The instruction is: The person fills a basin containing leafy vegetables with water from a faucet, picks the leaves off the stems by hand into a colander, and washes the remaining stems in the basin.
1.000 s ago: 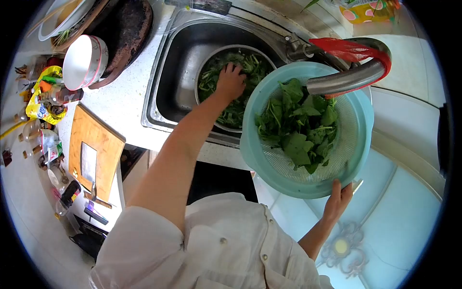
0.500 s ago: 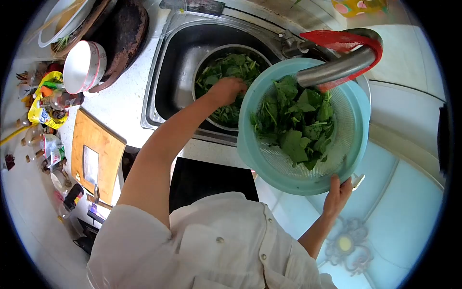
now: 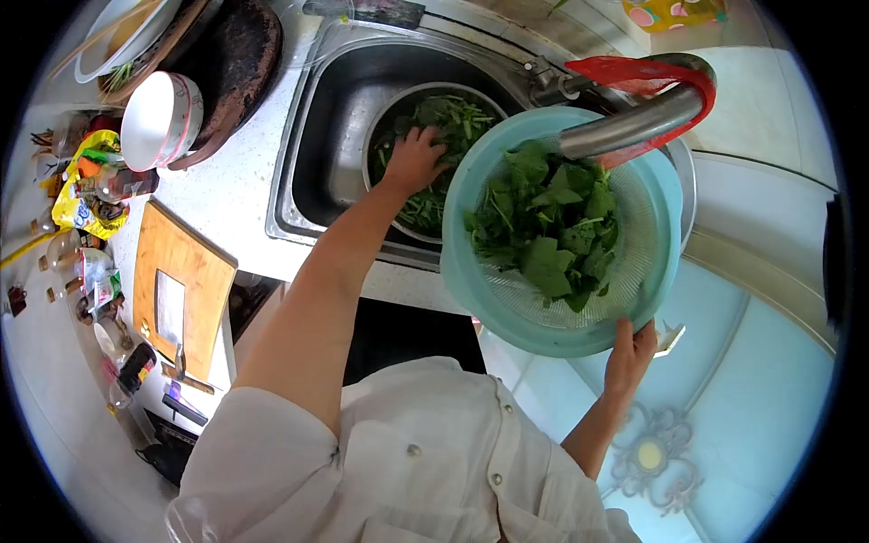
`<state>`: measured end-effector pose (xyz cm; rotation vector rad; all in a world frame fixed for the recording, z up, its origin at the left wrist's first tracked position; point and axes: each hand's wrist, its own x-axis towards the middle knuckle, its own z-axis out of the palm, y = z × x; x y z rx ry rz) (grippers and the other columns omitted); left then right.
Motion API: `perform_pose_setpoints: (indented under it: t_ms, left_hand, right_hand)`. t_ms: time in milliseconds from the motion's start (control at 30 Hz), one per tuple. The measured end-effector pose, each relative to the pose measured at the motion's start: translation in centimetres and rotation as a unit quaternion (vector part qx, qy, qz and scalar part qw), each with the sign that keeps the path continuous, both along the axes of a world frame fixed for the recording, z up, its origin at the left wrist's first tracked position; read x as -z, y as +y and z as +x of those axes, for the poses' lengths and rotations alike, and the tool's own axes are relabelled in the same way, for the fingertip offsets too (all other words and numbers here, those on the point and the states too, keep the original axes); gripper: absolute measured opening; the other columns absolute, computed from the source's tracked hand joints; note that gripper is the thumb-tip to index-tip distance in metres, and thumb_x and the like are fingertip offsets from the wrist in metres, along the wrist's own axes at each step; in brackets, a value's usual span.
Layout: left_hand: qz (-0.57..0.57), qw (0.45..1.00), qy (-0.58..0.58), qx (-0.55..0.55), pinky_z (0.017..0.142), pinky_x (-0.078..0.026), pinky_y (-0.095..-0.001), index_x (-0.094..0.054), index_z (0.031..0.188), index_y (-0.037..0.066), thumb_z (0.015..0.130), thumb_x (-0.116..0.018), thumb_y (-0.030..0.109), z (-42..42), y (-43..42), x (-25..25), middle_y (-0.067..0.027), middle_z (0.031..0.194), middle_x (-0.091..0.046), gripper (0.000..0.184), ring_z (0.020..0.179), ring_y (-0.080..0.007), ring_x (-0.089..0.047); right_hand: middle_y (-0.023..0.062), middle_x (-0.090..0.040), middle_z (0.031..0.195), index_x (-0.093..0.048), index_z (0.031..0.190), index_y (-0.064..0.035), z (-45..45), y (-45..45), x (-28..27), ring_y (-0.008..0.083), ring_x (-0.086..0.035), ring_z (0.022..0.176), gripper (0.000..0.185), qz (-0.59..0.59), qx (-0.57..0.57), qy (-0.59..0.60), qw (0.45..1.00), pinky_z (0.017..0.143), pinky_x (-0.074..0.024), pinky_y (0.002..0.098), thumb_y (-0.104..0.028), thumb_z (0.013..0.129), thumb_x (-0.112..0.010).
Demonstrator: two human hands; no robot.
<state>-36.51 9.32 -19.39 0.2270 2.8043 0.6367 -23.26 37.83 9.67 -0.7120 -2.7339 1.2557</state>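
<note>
A steel bowl (image 3: 367, 156) of leafy greens and cut stems (image 3: 457, 118) sits in the sink (image 3: 335, 100). My left hand (image 3: 416, 161) rests over those greens with its fingers apart, holding nothing that I can see. To the right, a light blue colander (image 3: 670, 262) holds a heap of green leaves (image 3: 552, 226). My right hand (image 3: 631, 353) grips its lower right rim, thumb on the edge. The colander overlaps the sink's right side and the bowl's edge, under the faucet spout.
The metal faucet (image 3: 634, 127) has red netting (image 3: 625, 74) on it. At the left are stacked bowls (image 3: 154, 122), a dark round pan (image 3: 244, 63), a wooden board (image 3: 204, 290) with a knife (image 3: 180, 362) beside it, and several bottles and packets.
My left hand has shifted left within the bowl, and its fingers now show spread. The colander and my right hand have moved slightly left and up.
</note>
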Motion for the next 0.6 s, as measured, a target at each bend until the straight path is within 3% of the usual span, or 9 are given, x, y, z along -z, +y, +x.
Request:
perform_pose_setpoints:
  t_ms: [33, 67, 133, 233, 367, 567, 600]
  left_hand:
    - [0.027, 0.999, -0.006, 0.028, 0.093, -0.04, -0.0516, -0.056, 0.119, 0.012, 0.079, -0.065, 0.025, 0.0, -0.1, 0.0, -0.0108, 0.136, -0.037, 0.043, 0.121, -0.0357, -0.037]
    - [0.027, 0.999, -0.005, 0.03, 0.093, -0.04, -0.0516, -0.056, 0.119, 0.012, 0.079, -0.065, 0.025, 0.2, -0.2, 0.0, -0.0108, 0.136, -0.037, 0.043, 0.121, -0.0357, -0.037]
    - [0.146, 0.985, 0.091, -0.036, 0.091, -0.043, -0.0445, -0.057, 0.11, 0.002, 0.079, -0.06, 0.006, 0.6, -0.7, -0.9, -0.0117, 0.128, -0.045, 0.032, 0.115, -0.034, -0.044]
    - [0.19, 0.965, 0.165, -0.072, 0.091, -0.044, -0.0414, -0.055, 0.107, -0.004, 0.076, -0.06, 0.001, 1.2, -1.4, -4.3, -0.0142, 0.124, -0.048, 0.032, 0.111, -0.035, -0.048]
    - [0.221, 0.954, 0.161, -0.125, 0.09, -0.044, -0.0415, -0.055, 0.104, -0.007, 0.076, -0.06, 0.001, 2.0, -1.3, -7.7, -0.0149, 0.124, -0.048, 0.03, 0.109, -0.035, -0.049]
    - [0.294, 0.932, 0.168, -0.131, 0.09, -0.044, -0.0398, -0.054, 0.104, -0.008, 0.077, -0.059, 0.001, 3.0, 0.4, -16.2, -0.0178, 0.124, -0.048, 0.029, 0.107, -0.0364, -0.051]
    - [0.333, 0.924, 0.133, -0.129, 0.093, -0.042, -0.0409, -0.054, 0.106, -0.008, 0.077, -0.062, 0.007, 3.3, 1.2, -17.7, -0.019, 0.127, -0.046, 0.034, 0.112, -0.0373, -0.048]
  right_hand:
    - [0.0018, -0.053, 0.078, -0.054, 0.097, 0.0067, -0.1, 0.0, -0.1, 0.008, -0.043, 0.069, 0.018, 0.013, -0.009, -0.005, 1.0, 0.062, -0.0372, 0.0226, -0.004, 0.083, -0.05]
    - [0.0015, -0.052, 0.075, -0.054, 0.097, 0.0064, -0.1, -0.1, -0.1, 0.0077, -0.042, 0.067, 0.018, 0.026, -0.016, -0.011, 0.999, 0.06, -0.0368, 0.0228, -0.004, 0.083, -0.049]
    - [0.0016, -0.051, 0.073, -0.054, 0.096, 0.0065, -0.2, -0.7, -0.4, 0.0074, -0.042, 0.065, 0.018, 0.047, -0.021, -0.003, 0.999, 0.058, -0.0363, 0.023, -0.004, 0.083, -0.049]
    - [0.0025, -0.05, 0.068, -0.053, 0.096, 0.0068, -0.1, -0.6, -0.4, 0.0075, -0.041, 0.063, 0.018, 0.103, -0.039, -0.008, 0.994, 0.055, -0.0359, 0.0237, -0.005, 0.083, -0.049]
    - [0.006, -0.053, 0.069, -0.053, 0.097, 0.0072, -0.6, -1.3, -1.0, 0.0096, -0.043, 0.063, 0.02, 0.131, -0.02, -0.058, 0.989, 0.057, -0.0386, 0.0252, -0.006, 0.083, -0.049]
    - [0.0094, -0.059, 0.075, -0.053, 0.1, 0.0076, -1.4, -1.4, 0.3, 0.0117, -0.05, 0.067, 0.023, 0.085, -0.041, -0.019, 0.995, 0.063, -0.0423, 0.0257, -0.007, 0.083, -0.05]
    - [0.0084, -0.059, 0.076, -0.053, 0.1, 0.0071, -1.3, -0.6, 1.1, 0.0121, -0.051, 0.067, 0.021, 0.078, -0.044, -0.029, 0.996, 0.062, -0.0421, 0.0261, -0.006, 0.083, -0.051]
